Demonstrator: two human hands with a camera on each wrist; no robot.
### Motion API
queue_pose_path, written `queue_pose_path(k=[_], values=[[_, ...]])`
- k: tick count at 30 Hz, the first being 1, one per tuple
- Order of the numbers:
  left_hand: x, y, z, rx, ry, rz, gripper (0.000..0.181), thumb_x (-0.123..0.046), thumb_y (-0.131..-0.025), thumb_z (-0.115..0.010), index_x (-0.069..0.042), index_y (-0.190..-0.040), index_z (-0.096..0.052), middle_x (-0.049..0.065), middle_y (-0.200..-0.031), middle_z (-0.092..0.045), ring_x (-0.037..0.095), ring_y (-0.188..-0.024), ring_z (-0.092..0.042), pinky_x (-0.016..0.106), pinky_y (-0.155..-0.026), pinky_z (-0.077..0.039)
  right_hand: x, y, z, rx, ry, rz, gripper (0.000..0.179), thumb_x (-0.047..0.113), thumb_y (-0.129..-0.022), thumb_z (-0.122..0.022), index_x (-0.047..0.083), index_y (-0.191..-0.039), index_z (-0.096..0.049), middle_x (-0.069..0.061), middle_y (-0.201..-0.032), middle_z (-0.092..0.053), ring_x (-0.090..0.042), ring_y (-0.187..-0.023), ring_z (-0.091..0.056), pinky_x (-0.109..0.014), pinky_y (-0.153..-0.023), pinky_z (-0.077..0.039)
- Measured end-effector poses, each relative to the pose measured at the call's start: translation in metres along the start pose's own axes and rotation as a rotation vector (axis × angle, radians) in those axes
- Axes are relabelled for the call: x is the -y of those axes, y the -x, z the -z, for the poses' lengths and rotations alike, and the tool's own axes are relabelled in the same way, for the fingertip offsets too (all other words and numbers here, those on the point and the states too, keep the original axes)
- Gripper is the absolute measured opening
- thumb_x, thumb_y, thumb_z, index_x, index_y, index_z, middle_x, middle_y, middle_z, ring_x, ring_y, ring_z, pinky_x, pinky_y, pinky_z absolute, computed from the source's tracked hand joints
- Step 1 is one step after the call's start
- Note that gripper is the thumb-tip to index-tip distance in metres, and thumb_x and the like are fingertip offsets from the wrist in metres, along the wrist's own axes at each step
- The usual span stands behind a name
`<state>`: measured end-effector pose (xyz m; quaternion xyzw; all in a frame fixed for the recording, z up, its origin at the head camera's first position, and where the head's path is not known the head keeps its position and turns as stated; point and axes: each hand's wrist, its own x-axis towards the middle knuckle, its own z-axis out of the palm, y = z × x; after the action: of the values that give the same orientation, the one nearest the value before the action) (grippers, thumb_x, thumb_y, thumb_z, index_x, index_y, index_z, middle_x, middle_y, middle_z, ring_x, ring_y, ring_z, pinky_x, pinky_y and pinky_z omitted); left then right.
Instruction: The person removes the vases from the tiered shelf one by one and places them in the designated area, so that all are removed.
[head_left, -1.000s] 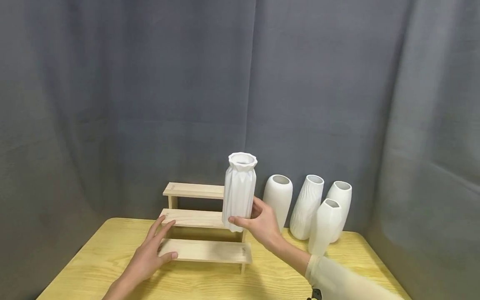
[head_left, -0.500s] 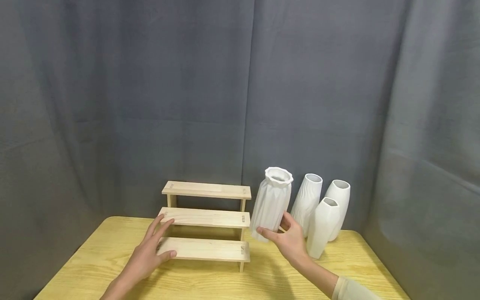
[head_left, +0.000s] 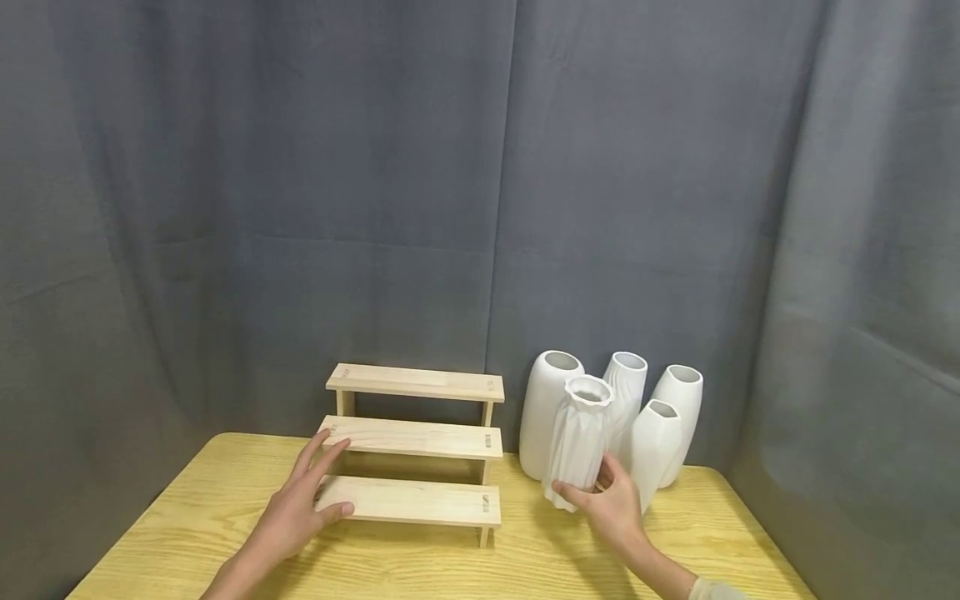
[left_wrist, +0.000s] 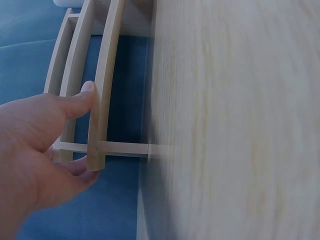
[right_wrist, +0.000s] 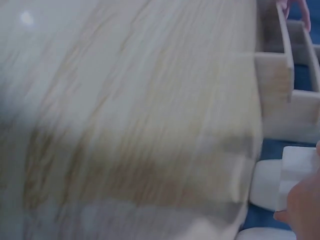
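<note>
My right hand [head_left: 615, 504] grips a white pleated vase [head_left: 579, 442] by its lower part, thumb across the near side. The vase leans slightly and its scalloped mouth faces up, close in front of other white vases. In the right wrist view only part of that hand [right_wrist: 305, 205] shows at the edge, against the pleated vase [right_wrist: 296, 170]. My left hand [head_left: 294, 508] holds the left end of a three-step wooden stand [head_left: 408, 498]. In the left wrist view its thumb [left_wrist: 85, 97] lies on the front board [left_wrist: 104, 85], with fingers round that board's end.
Behind the held vase stand a rounded white vase [head_left: 540, 417] and a rippled one [head_left: 628, 387]. A faceted vase [head_left: 658, 437] and another smooth vase [head_left: 686, 408] stand farther right. Grey curtains [head_left: 360, 208] enclose the wooden table [head_left: 172, 525] at the back and sides.
My right hand has carried the pleated vase from in front of the stand rightward and down to the group of vases. The left hand has stayed at the stand.
</note>
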<state>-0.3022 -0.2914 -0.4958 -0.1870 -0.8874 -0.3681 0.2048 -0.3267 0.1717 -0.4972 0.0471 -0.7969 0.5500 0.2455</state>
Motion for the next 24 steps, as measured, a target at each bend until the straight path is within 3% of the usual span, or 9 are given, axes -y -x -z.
queue_pose_path(k=[7,14,24], values=[[-0.001,0.000,-0.002,0.005,-0.007,-0.003,0.092,-0.016,-0.082,-0.088,-0.020,-0.159,-0.038,0.010,-0.168,-0.011,0.052,-0.130,-0.045,0.067,-0.086,-0.049,-0.023,-0.002,0.008,-0.056,0.055,-0.082,0.080,0.026,-0.068,-0.099,0.002,-0.131,-0.056,-0.017,-0.120,-0.066,-0.028,-0.111,-0.062,-0.028,-0.090,-0.051],[-0.001,0.000,-0.001,0.009,0.000,-0.007,0.091,-0.015,-0.082,-0.087,-0.018,-0.158,-0.038,0.011,-0.167,-0.011,0.052,-0.130,-0.046,0.066,-0.087,-0.050,-0.033,-0.002,0.010,-0.064,0.128,-0.084,0.085,0.032,-0.067,-0.098,-0.003,-0.131,-0.055,-0.022,-0.122,-0.066,-0.033,-0.112,-0.063,-0.042,-0.094,-0.051],[-0.001,0.002,-0.003,0.027,0.030,0.016,0.091,-0.015,-0.083,-0.087,-0.019,-0.159,-0.037,0.009,-0.168,-0.009,0.051,-0.128,-0.049,0.061,-0.085,-0.053,-0.042,0.004,0.011,-0.042,0.136,-0.107,0.088,0.030,-0.067,-0.098,-0.004,-0.134,-0.053,-0.022,-0.122,-0.065,-0.034,-0.111,-0.062,-0.039,-0.092,-0.051]])
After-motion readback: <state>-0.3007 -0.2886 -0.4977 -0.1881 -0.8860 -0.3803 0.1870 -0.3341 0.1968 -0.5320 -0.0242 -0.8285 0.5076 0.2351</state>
